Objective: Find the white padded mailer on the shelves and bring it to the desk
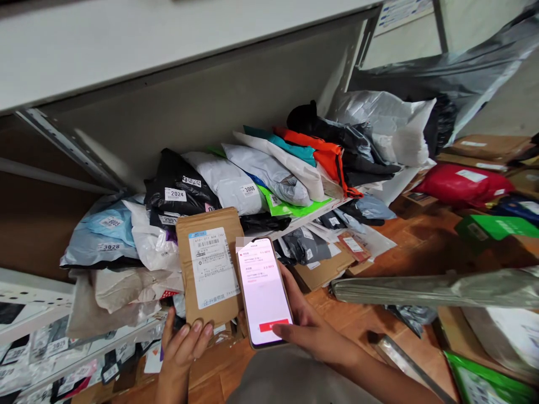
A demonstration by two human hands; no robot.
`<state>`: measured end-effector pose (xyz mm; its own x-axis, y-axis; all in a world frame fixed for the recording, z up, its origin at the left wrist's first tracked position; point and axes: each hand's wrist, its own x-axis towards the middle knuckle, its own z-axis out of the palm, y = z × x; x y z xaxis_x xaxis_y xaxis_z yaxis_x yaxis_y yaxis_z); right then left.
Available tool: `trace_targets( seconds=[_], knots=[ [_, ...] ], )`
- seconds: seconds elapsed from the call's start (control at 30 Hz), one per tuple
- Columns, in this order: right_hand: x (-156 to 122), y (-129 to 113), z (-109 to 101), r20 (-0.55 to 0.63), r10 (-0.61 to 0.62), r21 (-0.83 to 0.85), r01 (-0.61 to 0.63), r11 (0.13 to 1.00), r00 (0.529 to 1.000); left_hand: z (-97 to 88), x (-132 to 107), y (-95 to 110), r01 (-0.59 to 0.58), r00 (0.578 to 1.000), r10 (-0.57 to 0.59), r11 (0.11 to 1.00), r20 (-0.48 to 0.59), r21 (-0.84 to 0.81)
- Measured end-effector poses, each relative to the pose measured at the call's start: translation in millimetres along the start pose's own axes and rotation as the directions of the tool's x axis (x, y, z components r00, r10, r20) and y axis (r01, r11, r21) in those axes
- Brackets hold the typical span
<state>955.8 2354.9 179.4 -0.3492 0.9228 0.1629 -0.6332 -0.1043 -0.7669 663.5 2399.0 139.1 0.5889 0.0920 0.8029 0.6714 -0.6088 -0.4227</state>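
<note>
My left hand (184, 342) grips the bottom edge of a brown paper mailer (209, 264) with a white shipping label, holding it upright in front of the shelf. My right hand (314, 331) holds a smartphone (264, 290) beside the mailer, fingers wrapped behind it and the thumb resting on a red button low on its lit white screen. Both sit just below a shelf packed with parcels.
A metal shelf (295, 224) carries black, white, green, orange and grey poly bags with number stickers. A lower shelf (25, 320) at left holds more bags. Cardboard boxes and a red bag (463, 182) lie on the wooden floor at right. A grey wrapped bundle (433, 289) crosses the right side.
</note>
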Motion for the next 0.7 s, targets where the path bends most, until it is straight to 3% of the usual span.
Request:
trace_targets(
  seconds=[0.3, 0.6, 0.7],
  knots=[
    [-1.1, 0.6, -0.9, -0.013, -0.009, -0.035, 0.009, 0.999, 1.0, -4.2, 30.1, 0.1, -0.054, 0.998, 0.055, 0.997, 0.01, -0.064],
    [-0.5, -0.2, 2.2, 0.002, -0.002, 0.025, 0.002, 1.0, 1.0, 4.4, 9.2, -4.9, -0.09, 0.994, 0.084, 0.994, -0.075, -0.066],
    [0.6, -0.8, 2.4, 0.037, -0.001, 0.055, -0.001, 0.998, 0.999, 4.9, 3.6, -4.7, -0.051, 0.998, 0.05, 0.997, -0.025, -0.054]
  ],
)
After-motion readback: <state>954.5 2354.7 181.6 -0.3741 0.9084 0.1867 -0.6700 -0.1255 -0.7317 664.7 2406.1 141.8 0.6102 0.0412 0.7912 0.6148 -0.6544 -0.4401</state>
